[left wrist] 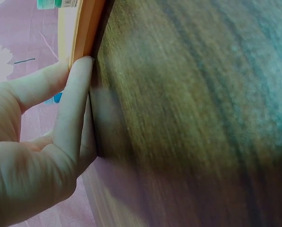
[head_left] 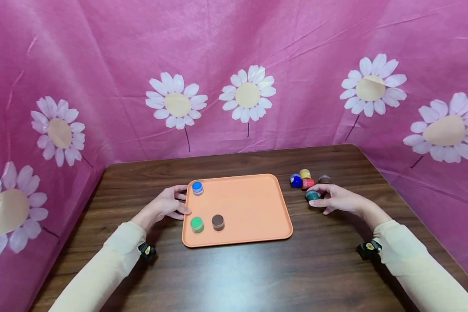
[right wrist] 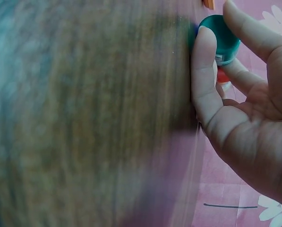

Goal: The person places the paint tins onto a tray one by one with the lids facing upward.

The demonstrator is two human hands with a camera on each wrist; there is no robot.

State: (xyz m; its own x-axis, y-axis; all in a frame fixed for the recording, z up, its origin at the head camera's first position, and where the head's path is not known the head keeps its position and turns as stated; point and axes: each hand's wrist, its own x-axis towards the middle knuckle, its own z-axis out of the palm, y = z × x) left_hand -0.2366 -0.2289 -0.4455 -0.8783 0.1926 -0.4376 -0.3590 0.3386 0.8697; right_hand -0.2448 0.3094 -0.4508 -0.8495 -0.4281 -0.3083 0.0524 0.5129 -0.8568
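Observation:
My left hand (head_left: 167, 203) holds the left edge of an orange tray (head_left: 249, 208). In the left wrist view, the thumb and a finger (left wrist: 74, 104) meet at the tray's rim. On the tray stand a blue-lidded paint jar (head_left: 197, 187), a green one (head_left: 196, 224) and a brown one (head_left: 218, 222). Right of the tray, my right hand (head_left: 337, 199) grips a dark green paint jar (head_left: 312, 196) between thumb and fingers. The right wrist view shows that green jar (right wrist: 222, 40) close up, pinched at its sides.
Behind the right hand, a dark blue jar (head_left: 295, 180), a yellow jar (head_left: 305, 173), a red jar (head_left: 307, 184) and a partly hidden brown jar (head_left: 324, 179) cluster on the wooden table (head_left: 234, 277). A pink flowered cloth (head_left: 214, 39) hangs around the table's back and sides.

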